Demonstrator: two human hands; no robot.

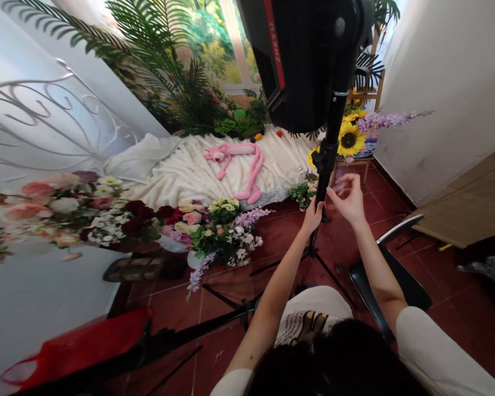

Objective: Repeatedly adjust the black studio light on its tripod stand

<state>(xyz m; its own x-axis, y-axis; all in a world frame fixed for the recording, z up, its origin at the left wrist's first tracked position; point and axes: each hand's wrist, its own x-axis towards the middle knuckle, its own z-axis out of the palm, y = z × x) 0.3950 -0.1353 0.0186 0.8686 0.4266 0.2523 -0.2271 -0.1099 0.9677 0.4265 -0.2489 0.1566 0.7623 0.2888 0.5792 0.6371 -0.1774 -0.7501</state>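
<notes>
In the head view, a black light stand (334, 124) rises in front of me with a large black studio light (301, 71) on top, "ZHEYU" printed along its red stripe. My left hand (313, 215) is wrapped around the stand's pole, below a dark clamp knob (318, 160). Just right of the pole is my right hand (350, 201), its fingers curved and apart, with nothing visible in them. Its thumb points at the pole; whether it touches cannot be made out. The stand's legs spread over the floor below.
A pink plush toy (241, 149) lies on a cream blanket (181, 170). Artificial flowers (218, 225) stand in front, sunflowers (349, 138) behind the pole. A black chair (400, 280) is at right; a second stand (206, 325) and red bag (91, 344) are lower left.
</notes>
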